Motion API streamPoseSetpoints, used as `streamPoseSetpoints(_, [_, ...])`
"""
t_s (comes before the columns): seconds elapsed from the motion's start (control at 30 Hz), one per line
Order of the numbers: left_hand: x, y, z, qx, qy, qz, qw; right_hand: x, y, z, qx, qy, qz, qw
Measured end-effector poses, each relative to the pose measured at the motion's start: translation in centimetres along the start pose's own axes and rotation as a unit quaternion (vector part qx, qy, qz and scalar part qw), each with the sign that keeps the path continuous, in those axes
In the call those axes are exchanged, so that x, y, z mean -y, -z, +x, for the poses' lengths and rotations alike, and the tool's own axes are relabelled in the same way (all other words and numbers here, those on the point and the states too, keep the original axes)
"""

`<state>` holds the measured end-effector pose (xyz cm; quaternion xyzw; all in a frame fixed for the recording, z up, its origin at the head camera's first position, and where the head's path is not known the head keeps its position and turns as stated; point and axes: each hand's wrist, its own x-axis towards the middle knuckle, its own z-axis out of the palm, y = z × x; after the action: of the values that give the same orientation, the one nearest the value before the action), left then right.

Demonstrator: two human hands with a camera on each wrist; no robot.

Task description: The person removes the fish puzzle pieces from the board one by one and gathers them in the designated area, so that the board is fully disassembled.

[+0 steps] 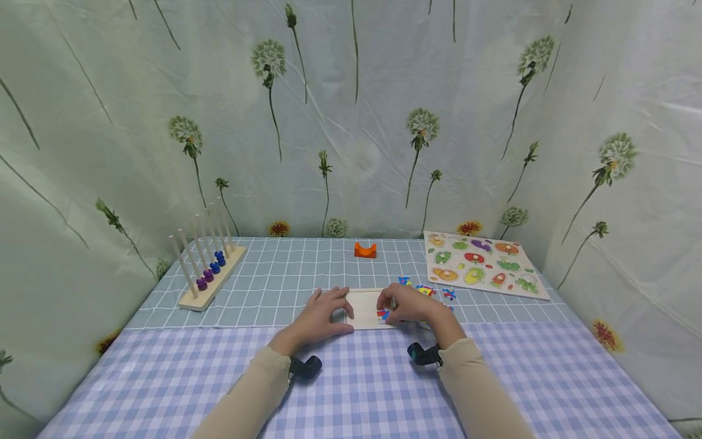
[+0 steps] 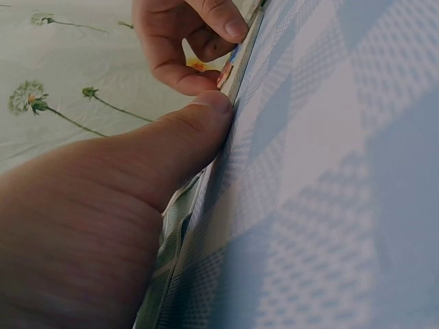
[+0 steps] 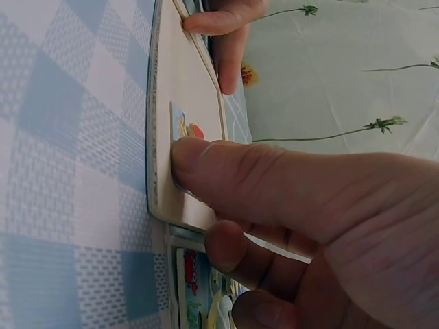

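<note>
A shallow pale wooden puzzle tray [image 1: 363,300] lies on the cloth between the two hands. The left hand [image 1: 320,316] rests at the tray's left end, fingers spread, its thumb [image 2: 199,123] right at the near edge. Over the tray's right part, the right hand [image 1: 411,305] pinches a colourful jigsaw piece [image 3: 180,122] with a light-blue and red print, held low over the tray floor. Its thumb [image 3: 226,164] covers much of the piece. Loose jigsaw pieces [image 1: 425,290] lie just beyond and beside the right hand, partly hidden by it.
A wooden peg stand [image 1: 225,277] with purple and blue beads is at the back left. An orange curved block [image 1: 365,250] sits at the back middle. A vegetable peg-puzzle board [image 1: 482,265] lies at the back right, before a dandelion-print curtain [image 1: 367,122].
</note>
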<state>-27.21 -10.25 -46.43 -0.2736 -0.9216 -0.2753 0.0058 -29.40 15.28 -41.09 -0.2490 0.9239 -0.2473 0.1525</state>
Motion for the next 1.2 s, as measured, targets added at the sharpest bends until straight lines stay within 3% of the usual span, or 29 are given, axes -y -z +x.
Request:
streamPoseSetpoints(0.57, [0.2,-0.1,0.1,-0.003,-0.002,0.002,1.0000,0.5,0.2,0.1,-0.003,-0.008,0.005,1.0000])
streamPoseSetpoints(0.87, [0.0,0.0,0.1,0.005,0.004,-0.001,1.0000,0.8,2.0,-1.1,-0.030,0.028,0.030,0.9987])
streamPoseSetpoints(1.2, [0.0,0.0,0.0,0.007,0.003,0.002,1.0000,-1.4,3.1,-3.1,-0.035,0.022,0.056,0.9976])
